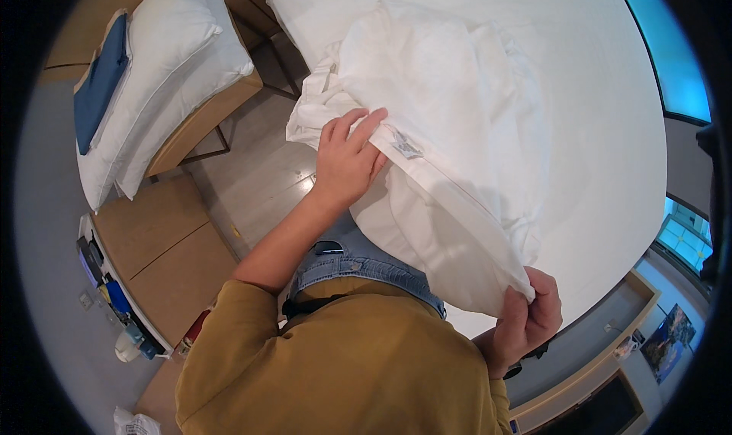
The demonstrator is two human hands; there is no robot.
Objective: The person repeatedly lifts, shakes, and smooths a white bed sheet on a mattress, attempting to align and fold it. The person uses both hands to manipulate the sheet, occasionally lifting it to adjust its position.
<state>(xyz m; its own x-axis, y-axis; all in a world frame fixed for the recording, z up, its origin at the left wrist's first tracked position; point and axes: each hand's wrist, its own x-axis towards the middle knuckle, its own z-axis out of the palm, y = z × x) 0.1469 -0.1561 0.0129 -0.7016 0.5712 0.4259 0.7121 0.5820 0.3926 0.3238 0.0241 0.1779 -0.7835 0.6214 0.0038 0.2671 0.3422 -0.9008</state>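
A white duvet cover lies bunched over the near part of the bed, and its hemmed edge stretches between my two hands. A small printed label is sewn near that hem. My left hand grips the hem just left of the label, its fingertips on top of the cloth and its thumb partly hidden. At the other end of the edge, my right hand pinches a corner of the cover between thumb and fingers. Below the hem the cloth hangs in front of my jeans.
The bed's white sheet reaches far and right. White pillows and a blue cushion rest on a wooden seat at the left. Below them stands a wooden cabinet. A lit screen is at the right.
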